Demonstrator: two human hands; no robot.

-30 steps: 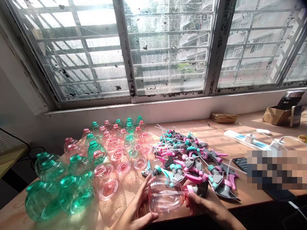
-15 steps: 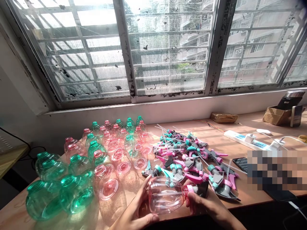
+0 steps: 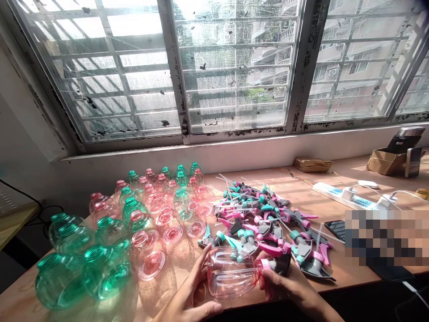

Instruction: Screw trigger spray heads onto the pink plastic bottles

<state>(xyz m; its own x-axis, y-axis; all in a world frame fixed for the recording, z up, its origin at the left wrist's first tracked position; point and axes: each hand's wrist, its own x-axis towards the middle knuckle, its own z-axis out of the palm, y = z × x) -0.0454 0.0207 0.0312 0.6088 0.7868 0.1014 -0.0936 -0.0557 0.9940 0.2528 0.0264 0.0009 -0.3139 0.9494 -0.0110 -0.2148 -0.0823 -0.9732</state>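
A clear pink spray bottle [image 3: 233,275] lies on its side between my hands at the table's front edge. My left hand [image 3: 197,288] cups its base, thumb below and fingers behind. My right hand [image 3: 279,281] grips the neck, where a pink collar joins a pink and dark grey trigger sprayer [image 3: 279,259]; a thin tube runs inside the bottle. Just beyond lies a heap of loose trigger sprayers [image 3: 264,208] in pink, teal and grey. To the left stand several open-necked bottles, pink [image 3: 149,257] and green [image 3: 60,281].
On the right of the table are a white power strip [image 3: 345,197] with plugs, a phone [image 3: 336,229] and a blurred patch. Farther back sit a brown packet [image 3: 313,164] and a cardboard box [image 3: 385,162]. A window [image 3: 234,67] spans the wall behind.
The bottle has turned slightly about its long axis, its highlights shifting. Both hands stay in nearly the same place around it.
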